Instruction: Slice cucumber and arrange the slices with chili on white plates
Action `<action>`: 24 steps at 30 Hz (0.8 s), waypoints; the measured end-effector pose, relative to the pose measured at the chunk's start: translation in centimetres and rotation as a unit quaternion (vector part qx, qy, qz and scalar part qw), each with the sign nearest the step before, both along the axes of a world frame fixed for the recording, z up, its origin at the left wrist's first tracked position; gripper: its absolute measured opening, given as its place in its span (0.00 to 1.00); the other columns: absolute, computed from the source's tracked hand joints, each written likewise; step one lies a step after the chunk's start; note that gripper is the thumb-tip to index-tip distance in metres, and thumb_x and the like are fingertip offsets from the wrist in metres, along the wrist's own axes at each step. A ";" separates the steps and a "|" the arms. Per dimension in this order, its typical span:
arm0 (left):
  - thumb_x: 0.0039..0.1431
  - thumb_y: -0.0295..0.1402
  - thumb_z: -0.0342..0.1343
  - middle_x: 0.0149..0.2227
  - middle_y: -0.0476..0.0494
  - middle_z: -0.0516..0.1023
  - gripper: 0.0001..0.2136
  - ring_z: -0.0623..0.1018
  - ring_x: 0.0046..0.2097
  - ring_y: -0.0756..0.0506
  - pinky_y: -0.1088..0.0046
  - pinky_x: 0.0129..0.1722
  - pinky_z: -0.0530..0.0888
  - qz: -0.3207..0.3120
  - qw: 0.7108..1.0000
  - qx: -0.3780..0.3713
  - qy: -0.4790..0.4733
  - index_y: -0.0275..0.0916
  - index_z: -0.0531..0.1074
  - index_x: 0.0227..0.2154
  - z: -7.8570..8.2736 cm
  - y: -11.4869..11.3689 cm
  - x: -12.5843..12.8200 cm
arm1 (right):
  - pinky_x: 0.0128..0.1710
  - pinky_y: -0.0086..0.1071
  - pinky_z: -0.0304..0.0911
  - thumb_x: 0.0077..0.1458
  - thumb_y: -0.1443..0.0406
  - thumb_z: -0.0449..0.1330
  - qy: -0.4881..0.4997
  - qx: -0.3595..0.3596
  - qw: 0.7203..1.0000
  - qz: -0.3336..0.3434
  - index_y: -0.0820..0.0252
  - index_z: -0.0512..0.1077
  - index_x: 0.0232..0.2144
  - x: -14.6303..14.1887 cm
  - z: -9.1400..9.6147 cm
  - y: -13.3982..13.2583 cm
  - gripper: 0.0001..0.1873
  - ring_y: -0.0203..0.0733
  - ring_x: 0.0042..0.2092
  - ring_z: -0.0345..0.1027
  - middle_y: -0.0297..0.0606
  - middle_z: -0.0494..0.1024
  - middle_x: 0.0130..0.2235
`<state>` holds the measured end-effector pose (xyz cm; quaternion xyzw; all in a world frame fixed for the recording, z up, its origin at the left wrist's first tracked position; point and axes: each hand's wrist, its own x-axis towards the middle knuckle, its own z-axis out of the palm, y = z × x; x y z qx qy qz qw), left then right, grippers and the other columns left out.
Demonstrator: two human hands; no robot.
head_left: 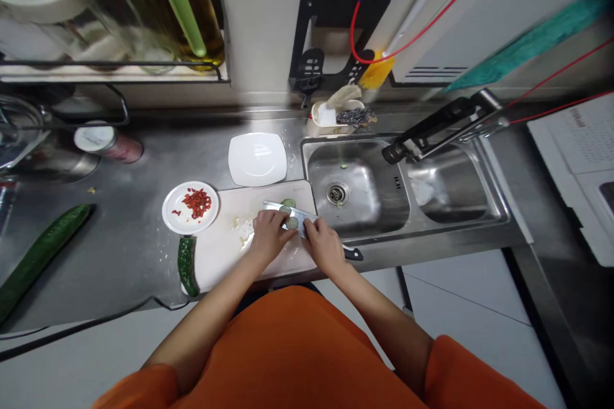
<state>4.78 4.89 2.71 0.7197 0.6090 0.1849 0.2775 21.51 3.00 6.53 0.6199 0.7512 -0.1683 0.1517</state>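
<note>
My right hand (325,244) is closed around a kitchen knife (354,254), its black handle end sticking out past my wrist. The broad blade lies above the white cutting board (215,255), pointing left. My left hand (271,234) is at the blade, with fingers and thumb bent around a pale cucumber slice (292,222) on or against the metal. Another cucumber slice (288,203) shows just beyond the blade. Wet bits lie on the board. A cut length of dark green cucumber (187,266) rests at the board's left edge.
A round white plate (170,211) with chopped red pieces stands left of the board. Behind it is a square white plate (258,158). A double sink (378,217) with a black faucet (422,131) lies right. A whole cucumber (45,252) and a canister (115,142) are far left.
</note>
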 end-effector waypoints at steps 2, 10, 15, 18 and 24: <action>0.51 0.42 0.59 0.40 0.42 0.72 0.14 0.66 0.46 0.39 0.61 0.44 0.63 0.013 1.000 -0.025 0.008 0.43 0.72 0.39 -0.4 1.4 1.0 | 0.37 0.31 0.56 0.62 0.66 0.45 -0.004 0.001 1.000 0.002 0.58 0.62 0.52 0.2 0.0 0.1 0.17 0.39 0.37 0.63 0.44 0.65 0.43; 0.52 0.41 0.57 0.41 0.41 0.73 0.14 0.65 0.47 0.38 0.58 0.46 0.61 0.014 0.999 -0.050 0.004 0.42 0.72 0.40 -2.4 4.6 1.0 | 0.38 0.31 0.57 0.60 0.67 0.48 -0.018 -0.030 0.999 -0.023 0.58 0.62 0.52 1.0 0.6 -1.4 0.17 0.40 0.37 0.64 0.45 0.65 0.43; 0.53 0.40 0.57 0.42 0.41 0.73 0.12 0.64 0.48 0.38 0.57 0.46 0.61 0.002 0.999 -0.045 0.016 0.43 0.74 0.40 -3.5 4.9 0.8 | 0.38 0.32 0.57 0.58 0.68 0.50 -0.015 -0.049 0.998 -0.037 0.58 0.62 0.52 1.5 1.3 -3.7 0.19 0.40 0.36 0.64 0.44 0.65 0.43; 0.53 0.38 0.57 0.42 0.42 0.73 0.10 0.65 0.48 0.39 0.58 0.46 0.61 0.001 0.999 -0.032 0.013 0.44 0.75 0.38 -3.7 4.9 0.8 | 0.38 0.32 0.57 0.57 0.69 0.51 -0.009 -0.054 0.998 -0.044 0.58 0.62 0.53 1.8 1.6 -4.9 0.20 0.40 0.36 0.65 0.43 0.65 0.43; 0.51 0.35 0.58 0.33 0.44 0.75 0.05 0.70 0.41 0.43 0.64 0.42 0.65 -0.003 0.998 -0.062 -0.017 0.40 0.73 0.29 -2.4 4.8 0.7 | 0.34 0.30 0.56 0.57 0.66 0.53 0.031 -0.082 0.992 -0.088 0.54 0.64 0.50 2.6 1.7 -6.6 0.17 0.37 0.33 0.64 0.41 0.64 0.44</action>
